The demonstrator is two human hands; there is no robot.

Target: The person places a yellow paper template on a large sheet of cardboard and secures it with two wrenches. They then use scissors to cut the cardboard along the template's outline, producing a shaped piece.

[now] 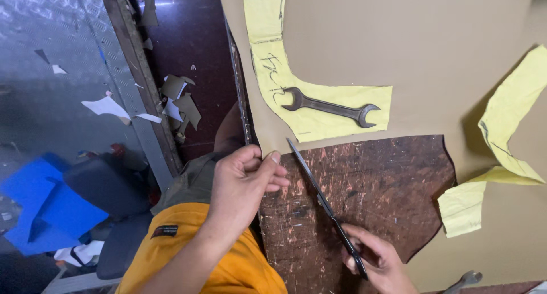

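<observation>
The right hand (376, 260) is closed around the scissors (325, 205), blades seemingly shut; the left hand (245, 183), fingers curled, pinches the brown paper's (444, 54) cut edge on the bench (370, 186).

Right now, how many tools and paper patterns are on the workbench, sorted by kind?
Scissors, held in the right hand: 1
Wrenches: 2, one on a yellow pattern, one at the bottom edge, only partly in view
Yellow paper patterns: 2, one at top, one at right
Large tan sheet, its edge under the left hand: 1
Total: 6
</observation>
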